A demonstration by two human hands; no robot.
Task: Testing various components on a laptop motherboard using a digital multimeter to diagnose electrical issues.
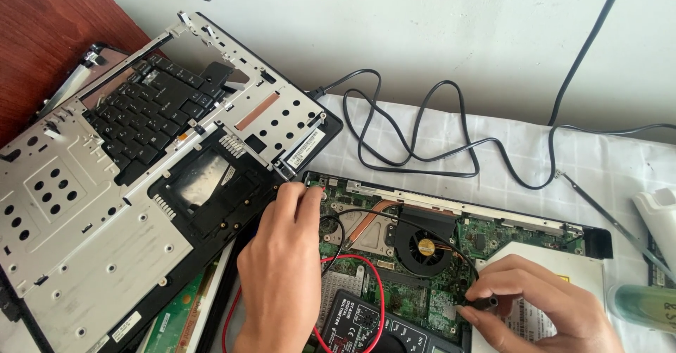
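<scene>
Over the open laptop base [493, 230], both hands work the bare green circuit board [436, 282].

- Left hand [282, 268]: fingers curled shut and bunched at the board's upper-left corner, fingertips [310, 194] pressing down there. Probably pinching a test probe, but the knuckles hide it; cannot tell for sure. Red lead [377, 282] and black lead [338, 237] loop out from under this hand toward the meter.
- Right hand [542, 300]: thumb and forefinger closed on a short black plug [484, 301], its long axis lying roughly level, tip pointing left onto the board. Board lies directly left of and below these fingers; this hand is the nearer one to the board's lower right area.
- Black multimeter [373, 325] sits at the near edge between the two hands, partly cut off by the frame.
- Round fan [424, 247] with yellow hub, copper heat pipe [370, 219] running up-left from it: matte plastic and dull metal.
- Silver optical drive [563, 261] under the right wrist, flat and smooth.
- Upturned keyboard bezel [105, 205] leans at left: perforated grey metal plate, black keys.
- Black power cable [422, 127] coils on white checked cloth [605, 163].
</scene>
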